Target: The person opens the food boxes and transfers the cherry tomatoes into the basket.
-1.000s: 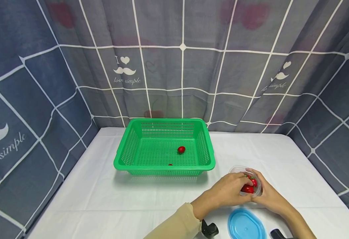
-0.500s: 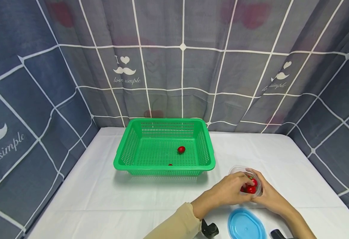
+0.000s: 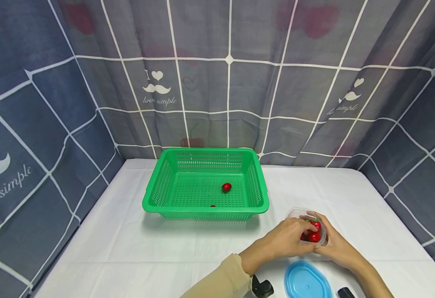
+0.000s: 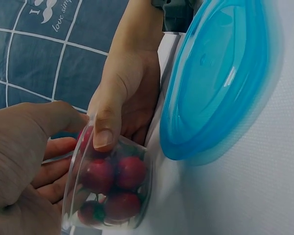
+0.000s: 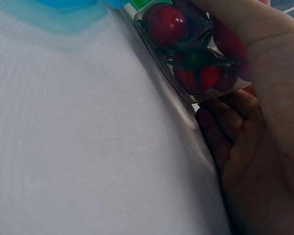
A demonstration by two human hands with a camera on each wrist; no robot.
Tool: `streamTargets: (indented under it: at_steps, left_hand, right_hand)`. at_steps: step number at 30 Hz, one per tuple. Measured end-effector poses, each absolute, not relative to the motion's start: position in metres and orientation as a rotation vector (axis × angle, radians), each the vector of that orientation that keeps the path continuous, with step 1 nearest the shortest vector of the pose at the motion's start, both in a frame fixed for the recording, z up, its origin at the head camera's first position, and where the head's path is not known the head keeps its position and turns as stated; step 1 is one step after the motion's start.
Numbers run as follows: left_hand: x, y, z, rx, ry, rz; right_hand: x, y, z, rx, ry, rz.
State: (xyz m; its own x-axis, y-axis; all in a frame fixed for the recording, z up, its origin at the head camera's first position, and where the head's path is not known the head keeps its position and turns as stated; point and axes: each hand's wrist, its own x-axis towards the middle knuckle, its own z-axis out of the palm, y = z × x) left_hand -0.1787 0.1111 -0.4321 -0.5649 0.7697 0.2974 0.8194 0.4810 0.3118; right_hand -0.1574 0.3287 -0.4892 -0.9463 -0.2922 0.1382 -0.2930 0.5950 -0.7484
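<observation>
from where i stand the green basket (image 3: 205, 212) anchors everything: it sits on the white table (image 3: 128, 248), with one red tomato (image 3: 226, 187) on its floor and a second tomato (image 3: 212, 206) just peeping over its front rim. to the right of the basket, and nearer the person, is a small clear container (image 3: 295, 212) with several more tomatoes (image 3: 314, 237) crowded inside, at least one wearing a green leafy top. the right hand (image 3: 333, 242) has its grip wrapped round that container, thumb over the wall. the left hand (image 3: 290, 236) comes over from the basket's side, its fingers bent down into the opening among the fruit; whether that grip is pinched on a tomato or only touching, i can't tell. a blue lid (image 3: 307, 281) lies off the container, farther from the basket and close below both wrists

what worries me is the crowding: a smooth, round tomato could squirt out of the fingertips if caught off-centre, or pull a neighbour along if the leafy tops snag. squeezing too hard on the container might bow its wall, and a careless tilt could spill the lot. anything dropped between there and the basket would probably roll on the table, and a low forearm might knock the lid
</observation>
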Motion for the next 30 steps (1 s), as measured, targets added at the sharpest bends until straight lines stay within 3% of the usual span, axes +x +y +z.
streamTargets:
  at_steps: [30]
  left_hand:
    - [-0.1784, 0.1109, -0.4318, -1.407, -2.643, -0.656]
  right_hand:
    - [-0.156, 0.3286, -0.4884, 0.522, -2.804, 1.3]
